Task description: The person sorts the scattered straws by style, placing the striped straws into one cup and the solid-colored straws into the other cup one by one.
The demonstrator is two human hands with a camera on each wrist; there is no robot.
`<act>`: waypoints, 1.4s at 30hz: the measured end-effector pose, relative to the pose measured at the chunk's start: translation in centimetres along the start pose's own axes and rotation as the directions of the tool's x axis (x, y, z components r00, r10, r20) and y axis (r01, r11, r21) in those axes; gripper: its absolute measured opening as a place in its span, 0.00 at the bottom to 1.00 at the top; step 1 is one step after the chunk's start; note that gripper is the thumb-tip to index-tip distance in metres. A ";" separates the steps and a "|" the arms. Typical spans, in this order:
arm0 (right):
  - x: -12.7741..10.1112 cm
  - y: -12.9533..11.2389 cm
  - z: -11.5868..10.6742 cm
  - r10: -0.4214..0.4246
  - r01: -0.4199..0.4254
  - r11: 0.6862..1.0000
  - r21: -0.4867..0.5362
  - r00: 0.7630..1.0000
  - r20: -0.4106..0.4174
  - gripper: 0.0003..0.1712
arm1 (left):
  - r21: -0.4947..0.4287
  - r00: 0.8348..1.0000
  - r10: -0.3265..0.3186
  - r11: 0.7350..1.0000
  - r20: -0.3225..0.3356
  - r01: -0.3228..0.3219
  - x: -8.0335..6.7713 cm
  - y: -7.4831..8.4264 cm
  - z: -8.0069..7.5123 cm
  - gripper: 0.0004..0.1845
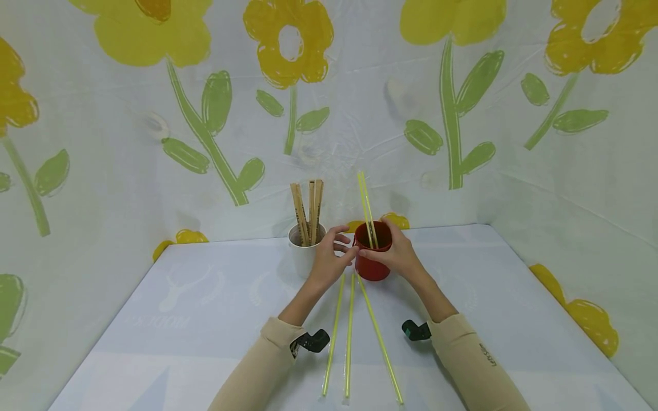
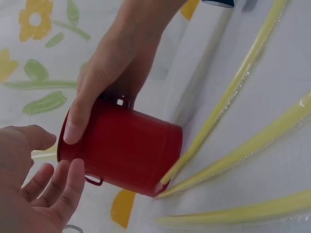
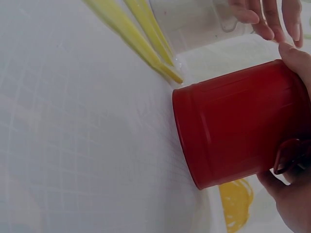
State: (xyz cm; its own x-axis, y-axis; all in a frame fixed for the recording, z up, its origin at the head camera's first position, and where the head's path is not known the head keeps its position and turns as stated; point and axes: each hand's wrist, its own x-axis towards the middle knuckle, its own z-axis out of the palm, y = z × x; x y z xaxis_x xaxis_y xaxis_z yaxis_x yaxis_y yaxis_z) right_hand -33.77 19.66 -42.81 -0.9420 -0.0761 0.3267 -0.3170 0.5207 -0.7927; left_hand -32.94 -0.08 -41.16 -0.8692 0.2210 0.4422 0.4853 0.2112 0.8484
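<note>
My right hand (image 1: 402,256) grips the red metal cup (image 1: 373,269) around its rim, thumb on the near side. Two thin yellow sticks (image 1: 365,200) stand in the cup, leaning left. My left hand (image 1: 328,261) is just left of the cup, fingers loosely bent and spread; in the left wrist view its fingertips (image 2: 75,170) are close to the cup's rim with nothing held. Three more yellow sticks (image 1: 349,337) in clear wrappers lie on the table, their far ends near the cup's base.
A white cup (image 1: 303,260) holding several brown printed sticks (image 1: 308,211) stands left of the red one, partly behind my left hand. The pale table (image 1: 205,337) ends at a flower-printed cloth wall (image 1: 339,131). Black wrist cameras (image 1: 315,341) sit at both cuffs.
</note>
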 end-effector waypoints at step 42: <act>0.0 -0.1 0.0 -0.004 0.004 1.000 0.024 1.000 0.004 0.57 | 0.426 0.960 -0.119 0.905 0.252 0.000 -5.5 1.0 -3.7 0.38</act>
State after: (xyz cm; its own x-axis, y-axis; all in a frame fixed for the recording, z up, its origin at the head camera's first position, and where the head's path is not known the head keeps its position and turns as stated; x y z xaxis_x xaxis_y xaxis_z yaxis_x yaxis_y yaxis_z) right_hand -33.69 19.59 -42.71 -0.9412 -0.0821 0.3278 -0.3234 0.4999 -0.8034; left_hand -28.02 -4.57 -41.65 -0.8688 0.4271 0.2505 0.4790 0.5970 0.6436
